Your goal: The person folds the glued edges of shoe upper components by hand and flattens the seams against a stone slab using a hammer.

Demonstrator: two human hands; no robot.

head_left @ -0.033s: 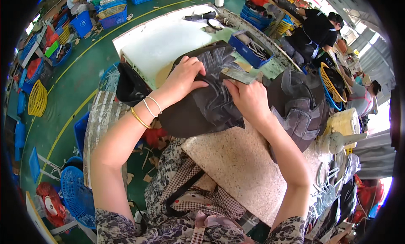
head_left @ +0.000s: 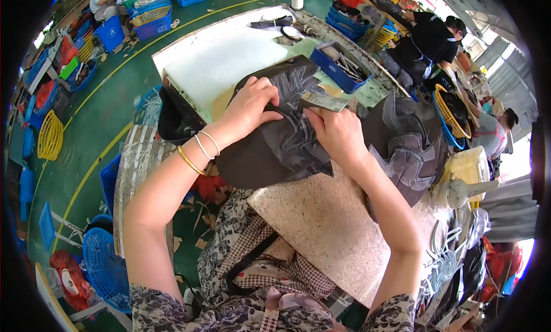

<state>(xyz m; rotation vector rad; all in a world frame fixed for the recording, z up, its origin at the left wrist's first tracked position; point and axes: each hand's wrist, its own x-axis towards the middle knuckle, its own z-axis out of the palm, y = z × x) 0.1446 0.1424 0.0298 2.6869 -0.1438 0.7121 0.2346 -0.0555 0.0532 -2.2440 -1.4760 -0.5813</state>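
A dark brown sheet (head_left: pixel 247 162) with grey, crumpled panels on top lies in front of me, partly over the table corner. My left hand (head_left: pixel 249 107) presses on its left part, thumb and fingers closed on a fold of the grey material; what exactly is pinched is hidden. With my right hand (head_left: pixel 340 134) I grip a flat, greyish metal blade (head_left: pixel 326 101), like a scraper, its left end against the grey panels. A similar dark piece (head_left: pixel 410 148) with stitched grey panels rests to the right, beside my right forearm.
Behind the work, a blue tray (head_left: pixel 338 71) holds several tools. A white board (head_left: pixel 212 62) covers the far tabletop, and a speckled slab (head_left: pixel 321 228) lies nearest me. A whitish container (head_left: pixel 465 171) stands at right, a black container (head_left: pixel 178 117) at left. Other people (head_left: pixel 427 45) work beyond.
My right hand and the blade have shifted very slightly to the left. My left hand keeps its place on the dark sheet.
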